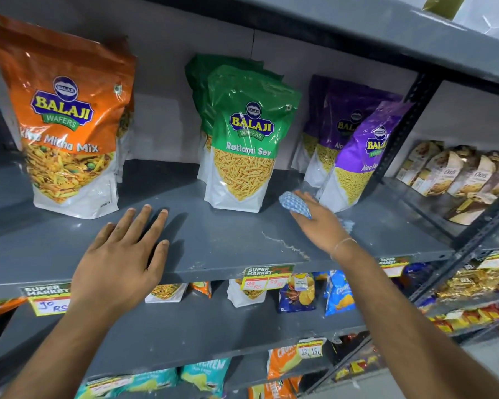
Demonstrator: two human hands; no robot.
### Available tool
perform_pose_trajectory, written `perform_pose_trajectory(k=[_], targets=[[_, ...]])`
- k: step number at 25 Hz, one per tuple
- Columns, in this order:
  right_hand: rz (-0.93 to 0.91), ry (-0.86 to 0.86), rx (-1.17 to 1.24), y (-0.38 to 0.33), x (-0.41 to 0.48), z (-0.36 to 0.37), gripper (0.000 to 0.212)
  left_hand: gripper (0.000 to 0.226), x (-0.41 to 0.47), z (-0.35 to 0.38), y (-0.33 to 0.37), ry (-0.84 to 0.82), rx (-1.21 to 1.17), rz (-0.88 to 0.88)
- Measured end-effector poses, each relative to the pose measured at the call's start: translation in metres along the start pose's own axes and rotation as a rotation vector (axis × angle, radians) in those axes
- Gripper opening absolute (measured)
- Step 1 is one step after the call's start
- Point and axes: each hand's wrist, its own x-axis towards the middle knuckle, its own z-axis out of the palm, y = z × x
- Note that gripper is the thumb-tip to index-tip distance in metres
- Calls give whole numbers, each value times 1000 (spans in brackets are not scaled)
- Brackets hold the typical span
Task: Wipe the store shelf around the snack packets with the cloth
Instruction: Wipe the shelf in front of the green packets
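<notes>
The grey metal shelf was seen as a stiff, flat board, marked with a pale streak of dust near its front edge; it would likely take firm pressure without giving. On it stood the snack packets: an orange packet at the left, a green packet in the middle and a purple packet at the right, each with more behind. These were judged light, crinkly and easily tipped, best steadied by the upper sides. The left hand was laid flat on the shelf, fingers spread and holding nothing. The right hand was pressed over the cloth, a soft blue-checked rag bunched under the fingers, between the green and purple packets, just beside the latter's base.
</notes>
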Motion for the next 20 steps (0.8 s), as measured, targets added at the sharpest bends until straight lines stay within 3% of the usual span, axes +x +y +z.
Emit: perform_pose_trajectory(k=[3,9,12,16,20], targets=[[55,-138,-75,0,-5,11,54,66,-1,1,1,5,-3,-7],[52,53,-156,-36,-38,55,54,64,1,5,1,21,9,4],[70,65,-201,-63,-40,76,57,65,0,6,2,31,5,9],[-10,20,-179,-99,-51,95,56,66,0,6,4,26,-7,9],[-201,-16,-119,-136,-73,103,54,66,-1,2,4,34,-35,16]])
